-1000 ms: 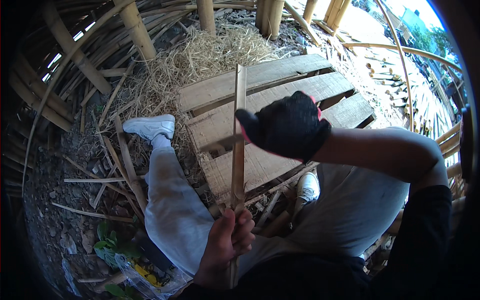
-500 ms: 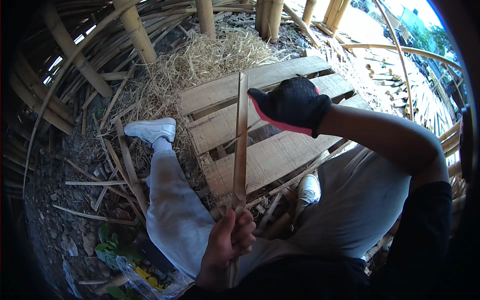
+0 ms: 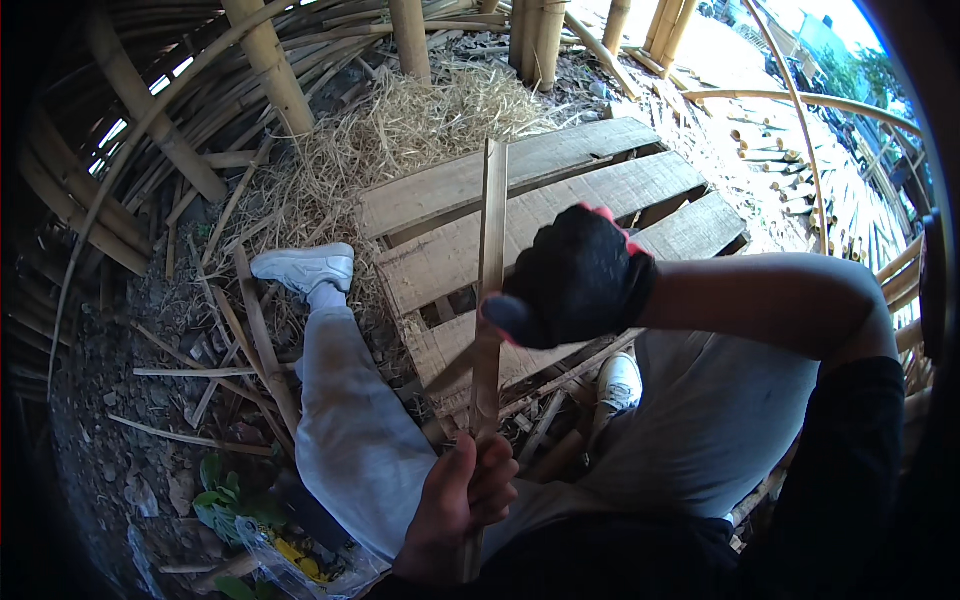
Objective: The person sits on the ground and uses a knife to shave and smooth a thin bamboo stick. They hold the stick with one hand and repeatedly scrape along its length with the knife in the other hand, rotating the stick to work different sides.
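bamboo strip (image 3: pixel 490 250) held upright over the wooden pallet (image 3: pixel 560 200)

left hand (image 3: pixel 462 505) gripped its base; gloved right hand (image 3: pixel 575 290) was closed around mid-strip, likely mid-stroke, needing a steady pull.

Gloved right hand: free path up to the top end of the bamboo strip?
Probably yes. The right hand already sits on the bamboo strip at mid-length, nothing lies against the strip above it, and the left hand grips the bottom end, well clear.

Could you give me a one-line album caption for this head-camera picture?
Bare left hand grips a bamboo strip upright while the black-gloved right hand closes around it above a wooden pallet.
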Motion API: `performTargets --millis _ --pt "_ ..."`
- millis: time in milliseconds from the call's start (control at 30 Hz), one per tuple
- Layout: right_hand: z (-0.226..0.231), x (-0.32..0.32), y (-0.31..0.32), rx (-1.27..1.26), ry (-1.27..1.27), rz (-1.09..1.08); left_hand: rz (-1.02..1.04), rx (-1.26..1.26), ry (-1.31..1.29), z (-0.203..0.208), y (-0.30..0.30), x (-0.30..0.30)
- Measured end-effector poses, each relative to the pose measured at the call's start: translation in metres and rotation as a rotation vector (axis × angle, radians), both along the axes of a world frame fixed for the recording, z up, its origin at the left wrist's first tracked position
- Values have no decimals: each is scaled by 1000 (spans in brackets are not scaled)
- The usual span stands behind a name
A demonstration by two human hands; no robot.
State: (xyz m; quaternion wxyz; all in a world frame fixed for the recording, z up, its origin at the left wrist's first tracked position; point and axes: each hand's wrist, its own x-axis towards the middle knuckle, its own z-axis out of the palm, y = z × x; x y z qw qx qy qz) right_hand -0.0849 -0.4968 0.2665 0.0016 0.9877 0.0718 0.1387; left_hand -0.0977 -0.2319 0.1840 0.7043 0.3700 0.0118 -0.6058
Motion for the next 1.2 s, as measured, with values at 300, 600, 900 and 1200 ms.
performTargets --millis 300,600,900,1200 --pt "13 19 -17 -142 150 -168 -33 -13 29 -3 -1 1" --pt "-1 31 -62 -366 -141 26 9 5 61 -3 -2 -4" --pt "0 29 -63 -256 -121 -56 7 -10 67 -1 -8 -4" --pt "59 4 -59 -356 275 114 -102 -86 59 -5 -14 -4"
